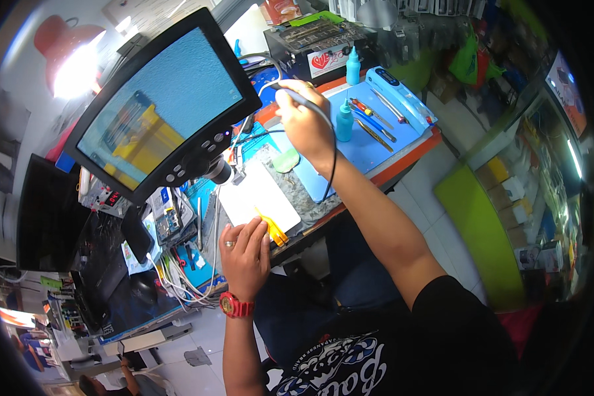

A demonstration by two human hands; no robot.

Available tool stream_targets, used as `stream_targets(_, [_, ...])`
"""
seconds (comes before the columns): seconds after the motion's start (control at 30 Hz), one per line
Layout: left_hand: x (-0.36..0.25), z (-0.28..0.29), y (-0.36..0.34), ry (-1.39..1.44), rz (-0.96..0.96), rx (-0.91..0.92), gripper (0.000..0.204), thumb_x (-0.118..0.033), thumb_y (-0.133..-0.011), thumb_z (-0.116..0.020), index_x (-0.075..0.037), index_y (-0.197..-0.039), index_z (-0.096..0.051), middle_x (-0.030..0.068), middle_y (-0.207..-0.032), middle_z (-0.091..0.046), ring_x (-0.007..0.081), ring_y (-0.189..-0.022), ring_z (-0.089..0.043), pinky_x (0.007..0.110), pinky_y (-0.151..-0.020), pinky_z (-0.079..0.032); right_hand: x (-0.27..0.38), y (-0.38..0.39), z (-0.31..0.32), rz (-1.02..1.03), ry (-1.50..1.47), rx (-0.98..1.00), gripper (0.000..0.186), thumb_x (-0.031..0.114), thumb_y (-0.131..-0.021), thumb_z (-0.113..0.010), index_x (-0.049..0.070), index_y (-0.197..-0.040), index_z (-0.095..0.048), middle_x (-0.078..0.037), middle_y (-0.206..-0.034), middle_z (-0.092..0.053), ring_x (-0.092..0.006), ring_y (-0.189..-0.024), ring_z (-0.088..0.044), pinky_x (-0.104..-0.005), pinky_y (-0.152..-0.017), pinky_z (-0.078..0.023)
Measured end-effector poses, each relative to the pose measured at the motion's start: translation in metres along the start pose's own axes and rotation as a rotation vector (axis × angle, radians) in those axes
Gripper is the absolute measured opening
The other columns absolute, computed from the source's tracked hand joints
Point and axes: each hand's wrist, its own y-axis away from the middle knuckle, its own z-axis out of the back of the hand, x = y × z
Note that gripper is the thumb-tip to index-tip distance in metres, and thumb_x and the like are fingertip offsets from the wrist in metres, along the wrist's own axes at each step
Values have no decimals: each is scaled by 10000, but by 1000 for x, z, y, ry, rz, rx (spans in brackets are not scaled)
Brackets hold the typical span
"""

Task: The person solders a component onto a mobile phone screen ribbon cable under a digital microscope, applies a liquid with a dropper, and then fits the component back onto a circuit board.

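My left hand (pixel 245 254), with a red watch on its wrist, rests at the near edge of a white pad (pixel 254 195). Its fingertips hold down a yellow flex cable (pixel 272 228) there. Raised over the far part of the bench, my right hand (pixel 305 125) grips a soldering iron (pixel 296 96) like a pen. Its dark cord loops down past my wrist. A microscope lens (pixel 220 171) hangs above the pad, and the monitor (pixel 158 105) shows the yellow flex cable enlarged. The iron's tip is too small to make out.
Right of the pad lies a blue mat (pixel 376 145) with tweezers (pixel 374 135), other hand tools and a light-blue bottle (pixel 344 122). A lit red lamp (pixel 69 56) stands at the left. Cables (pixel 178 284) and a phone (pixel 136 232) crowd the left side.
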Motion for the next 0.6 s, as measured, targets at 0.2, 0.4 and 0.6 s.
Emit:
stream_targets(0.2, [2,0,-1,21,-10,-47,245,-137,-995,-731,-69,-1227,-769,52,-1290,-752,268,-1154,-670,524,-1174,-430,65,48,74,108,92,35,164,12,-949,-785,-26,-1089,-708,-164,-924,-749,-293,-808,-746,-375,-710,-581])
stream_targets(0.4, [1,0,-1,31,-24,-51,252,-146,-979,-746,-78,-1221,-766,34,-1288,-748,257,-1151,-664,519,-1161,-442,113,62,157,278,108,251,241,70,-982,-804,1,-1179,-683,-149,-961,-737,-220,-819,-736,-319,-699,-574])
stream_targets(0.6, [5,-2,2,37,-27,-75,252,-142,-976,-746,-77,-1219,-767,41,-1279,-750,264,-1143,-666,517,-1145,-451,125,24,213,535,343,317,267,54,-965,-808,16,-1190,-670,-171,-970,-736,-274,-812,-744,-359,-690,-583])
